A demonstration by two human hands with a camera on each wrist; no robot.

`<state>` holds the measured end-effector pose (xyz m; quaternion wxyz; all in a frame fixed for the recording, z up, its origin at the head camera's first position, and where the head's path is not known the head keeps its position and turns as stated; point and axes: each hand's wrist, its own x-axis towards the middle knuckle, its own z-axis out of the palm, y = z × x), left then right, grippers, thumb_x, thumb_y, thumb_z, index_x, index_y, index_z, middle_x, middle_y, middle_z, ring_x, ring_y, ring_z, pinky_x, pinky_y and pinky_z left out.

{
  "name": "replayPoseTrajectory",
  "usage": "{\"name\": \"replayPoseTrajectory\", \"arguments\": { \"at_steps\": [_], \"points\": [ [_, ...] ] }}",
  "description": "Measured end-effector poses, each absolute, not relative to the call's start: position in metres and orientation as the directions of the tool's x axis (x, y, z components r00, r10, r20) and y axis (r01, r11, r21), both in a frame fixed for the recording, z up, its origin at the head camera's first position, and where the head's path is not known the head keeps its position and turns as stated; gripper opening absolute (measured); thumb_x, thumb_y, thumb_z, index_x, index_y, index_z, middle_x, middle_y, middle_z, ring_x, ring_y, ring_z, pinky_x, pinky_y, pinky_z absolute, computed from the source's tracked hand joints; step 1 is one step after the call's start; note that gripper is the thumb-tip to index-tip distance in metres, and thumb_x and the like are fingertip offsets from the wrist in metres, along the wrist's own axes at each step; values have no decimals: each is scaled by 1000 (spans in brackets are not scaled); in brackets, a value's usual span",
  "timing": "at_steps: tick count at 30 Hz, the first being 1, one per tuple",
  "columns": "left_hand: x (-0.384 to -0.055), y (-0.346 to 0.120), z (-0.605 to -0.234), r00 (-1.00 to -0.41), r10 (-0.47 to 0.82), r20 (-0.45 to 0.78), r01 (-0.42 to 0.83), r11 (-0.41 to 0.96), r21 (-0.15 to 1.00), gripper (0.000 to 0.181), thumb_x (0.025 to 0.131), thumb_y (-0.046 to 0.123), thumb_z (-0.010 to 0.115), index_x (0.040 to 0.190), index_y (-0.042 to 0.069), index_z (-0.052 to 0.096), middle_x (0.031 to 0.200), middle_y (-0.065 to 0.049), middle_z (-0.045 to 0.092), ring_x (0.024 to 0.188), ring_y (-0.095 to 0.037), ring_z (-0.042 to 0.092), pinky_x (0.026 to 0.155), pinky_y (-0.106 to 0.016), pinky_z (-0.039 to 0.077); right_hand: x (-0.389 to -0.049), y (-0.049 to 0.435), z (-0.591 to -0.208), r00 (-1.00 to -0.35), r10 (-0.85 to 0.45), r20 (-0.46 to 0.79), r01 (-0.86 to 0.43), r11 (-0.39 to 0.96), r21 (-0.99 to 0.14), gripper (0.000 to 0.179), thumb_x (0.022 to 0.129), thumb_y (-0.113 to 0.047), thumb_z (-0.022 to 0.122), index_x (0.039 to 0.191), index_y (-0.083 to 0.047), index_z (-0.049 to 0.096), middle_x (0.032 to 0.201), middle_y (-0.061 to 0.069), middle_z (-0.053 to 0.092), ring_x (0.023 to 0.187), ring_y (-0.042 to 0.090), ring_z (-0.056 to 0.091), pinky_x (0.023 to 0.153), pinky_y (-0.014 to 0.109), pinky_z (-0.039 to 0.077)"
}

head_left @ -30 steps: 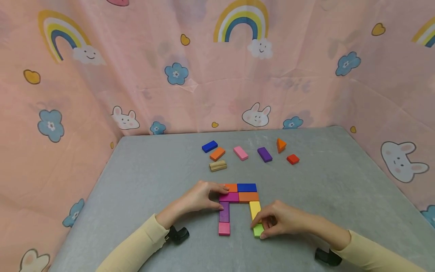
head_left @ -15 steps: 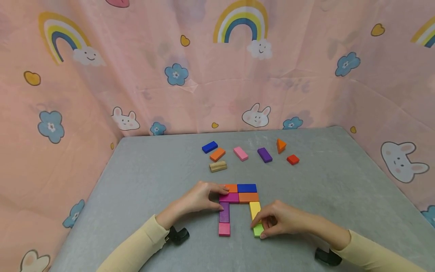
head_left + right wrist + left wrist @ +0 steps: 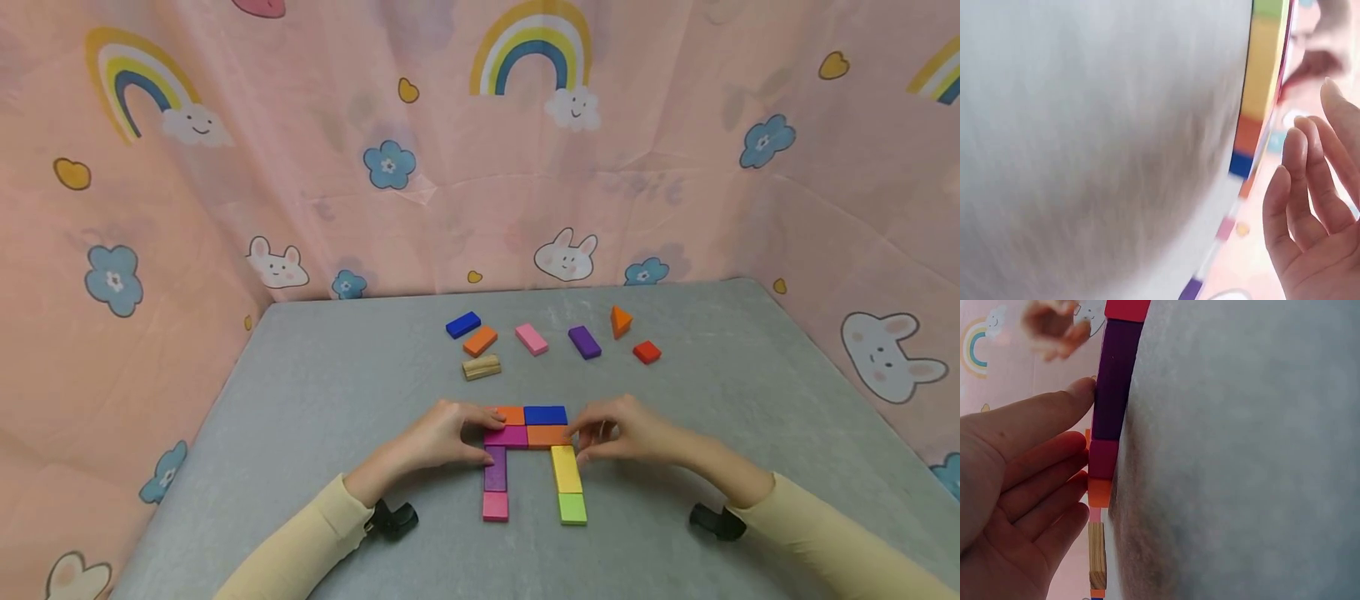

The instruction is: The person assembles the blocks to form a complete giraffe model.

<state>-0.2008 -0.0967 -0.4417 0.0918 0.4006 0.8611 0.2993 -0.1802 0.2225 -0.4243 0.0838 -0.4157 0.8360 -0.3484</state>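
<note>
Flat coloured blocks form an arch shape on the grey table. Its top has an orange block (image 3: 512, 415) and a blue block (image 3: 545, 415) behind a magenta block (image 3: 507, 437) and a second orange block (image 3: 549, 437). The left leg is a purple block (image 3: 495, 471) with a pink block (image 3: 495, 506); the right leg is a yellow block (image 3: 566, 469) with a light-green block (image 3: 572, 508). My left hand (image 3: 441, 435) rests its fingertips at the left side, thumb against the purple block. My right hand (image 3: 633, 432), fingers loosely bent, is at the right end, beside the orange and yellow blocks.
Farther back lie loose blocks: blue (image 3: 463, 325), orange (image 3: 480, 340), pink (image 3: 532, 338), purple (image 3: 584, 342) and red (image 3: 647, 352). A wood-coloured piece (image 3: 482, 367) and an orange triangular block (image 3: 620, 321) lie among them. A patterned pink curtain (image 3: 450, 225) hangs behind the table (image 3: 337, 358).
My right hand has left the light-green block and moved away from me, up to the orange and yellow blocks. The left hand and all the blocks have stayed put.
</note>
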Motion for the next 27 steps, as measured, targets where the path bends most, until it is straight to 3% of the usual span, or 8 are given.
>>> {"name": "replayPoseTrajectory", "arguments": {
  "at_steps": [11, 18, 27],
  "points": [
    [-201, -97, -440, -662, 745, 79, 635, 503, 586, 46, 77, 28, 80, 119, 16, 68, 124, 4, 64, 123, -8, 54, 103, -31, 43, -254, 242, -427, -814, -543, 207, -542, 581, -608, 36, 77, -21, 79, 108, -4, 69, 104, 12, 70, 97, 26, 66, 82, 44, 55],
    [-200, -97, -442, -672, 738, 63, 619, 513, 595, 46, 77, 29, 79, 120, 18, 67, 125, 6, 63, 124, -5, 52, 103, -29, 43, -292, 250, -431, -848, -478, 228, -510, 620, -596, 43, 76, -14, 80, 115, -1, 66, 116, 17, 66, 109, 34, 61, 88, 48, 51],
    [-200, -97, -441, -669, 740, 64, 620, 508, 597, 46, 77, 28, 79, 121, 18, 67, 126, 6, 63, 124, -5, 52, 104, -29, 42, -319, 252, -428, -883, -462, 80, -415, 691, -592, 61, 76, -14, 79, 130, 0, 55, 132, 21, 55, 121, 40, 53, 97, 48, 44]
  ]
}}
